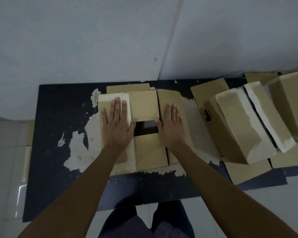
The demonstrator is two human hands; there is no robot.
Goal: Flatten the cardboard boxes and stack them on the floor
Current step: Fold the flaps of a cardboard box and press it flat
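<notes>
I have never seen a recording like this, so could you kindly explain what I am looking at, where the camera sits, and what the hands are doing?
There is no machine here: a person wears one wide-angle camera on the head, so you look down along both arms. The left hand and the right hand lie flat, fingers straight, on a cardboard box that is pressed down on a dark mat on the floor. Neither hand grips anything; they only press. A dark gap shows between the box's flaps. To the right, several boxes not yet flattened lean against each other, with flat cardboard pieces under them. The mat's surface is peeling in pale patches, and pale walls rise behind it.
</notes>
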